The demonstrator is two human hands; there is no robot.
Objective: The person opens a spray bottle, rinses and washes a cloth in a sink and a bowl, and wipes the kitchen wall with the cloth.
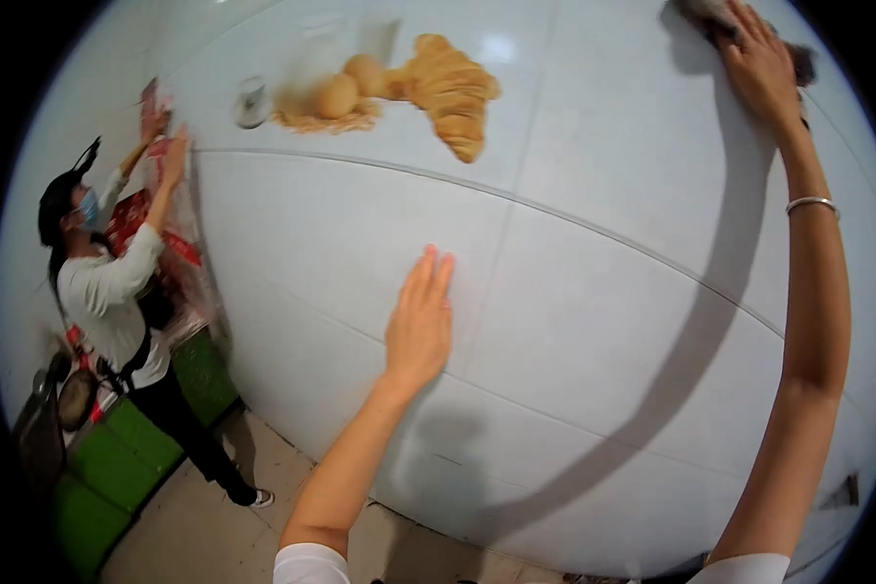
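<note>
My left hand (419,326) lies flat against the white tiled wall (594,282), its fingers pointing up and nothing in it. High at the upper right, my right hand (757,66) presses a dark grey cloth (708,14) to the same wall, with the arm stretched up and a silver bangle (813,205) on the wrist. Part of the cloth is hidden under the fingers. A printed picture of a croissant (451,92) and eggs (339,95) is on the tiles above my left hand.
At the left, a person (112,282) in a cap and mask has both hands raised to red-and-white packaging (170,243) on the wall. Green cabinets (127,448) stand below, with pans near them. Pale floor tiles (209,516) show at the lower left.
</note>
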